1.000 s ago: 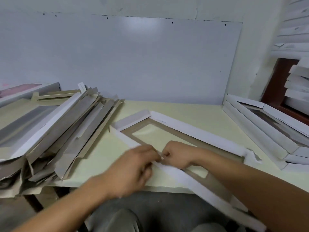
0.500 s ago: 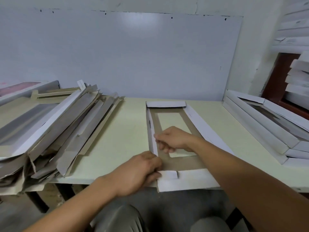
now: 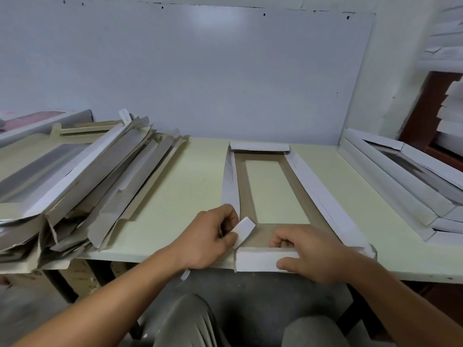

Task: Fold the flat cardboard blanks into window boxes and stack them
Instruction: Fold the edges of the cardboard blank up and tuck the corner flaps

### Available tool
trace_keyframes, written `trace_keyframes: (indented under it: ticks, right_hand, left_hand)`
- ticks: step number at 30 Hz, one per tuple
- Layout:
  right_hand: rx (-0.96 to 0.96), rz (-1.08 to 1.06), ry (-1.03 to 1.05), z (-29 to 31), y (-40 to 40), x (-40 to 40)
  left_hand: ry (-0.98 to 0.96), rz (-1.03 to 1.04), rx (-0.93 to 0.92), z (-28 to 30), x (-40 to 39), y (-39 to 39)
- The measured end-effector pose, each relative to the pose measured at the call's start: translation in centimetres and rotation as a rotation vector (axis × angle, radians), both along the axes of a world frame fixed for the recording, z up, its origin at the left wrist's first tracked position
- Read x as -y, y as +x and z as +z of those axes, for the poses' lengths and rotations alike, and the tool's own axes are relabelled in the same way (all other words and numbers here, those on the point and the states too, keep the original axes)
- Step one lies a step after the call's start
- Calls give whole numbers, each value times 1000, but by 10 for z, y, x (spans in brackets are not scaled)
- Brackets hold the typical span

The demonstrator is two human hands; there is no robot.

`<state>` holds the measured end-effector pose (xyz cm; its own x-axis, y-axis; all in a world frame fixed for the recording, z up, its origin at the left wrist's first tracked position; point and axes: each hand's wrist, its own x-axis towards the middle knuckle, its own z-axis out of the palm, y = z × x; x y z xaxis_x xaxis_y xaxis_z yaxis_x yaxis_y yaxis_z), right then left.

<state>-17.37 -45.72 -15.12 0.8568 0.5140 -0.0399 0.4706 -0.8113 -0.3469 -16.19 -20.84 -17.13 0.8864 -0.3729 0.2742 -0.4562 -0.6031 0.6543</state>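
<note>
A cardboard window blank lies lengthwise on the pale table, brown inside up, with a long rectangular window cut in its middle. Its white side flaps are partly raised. My left hand grips the near left corner and pinches a small white tab that sticks up there. My right hand grips the near end flap, fingers curled over its top edge and thumb on its outer white face. The far end flap is folded over.
A loose heap of flat blanks fills the table's left side. Folded window boxes are stacked at the right edge, with more white boxes piled behind them. A white board backs the table. My knees show below.
The blank was turned from a diagonal to lie lengthwise away from me. My right hand moved from the left side flap to the near end flap and raised it; my left hand lifted the corner tab.
</note>
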Motion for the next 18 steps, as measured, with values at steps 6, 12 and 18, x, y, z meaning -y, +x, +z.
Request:
trace_keyframes:
  ticks: [6,12,18]
  right_hand:
    - [262,-34,-57,-12,-36,-12]
    - [466,-8,-66,-26,-57,-27]
    - [23,72,132,9,-42,8]
  left_hand:
    - [-79,94,-23,-5,2,2]
    - [214,39,239,-6,14,-1]
    - [439,-165,240,6,10,-7]
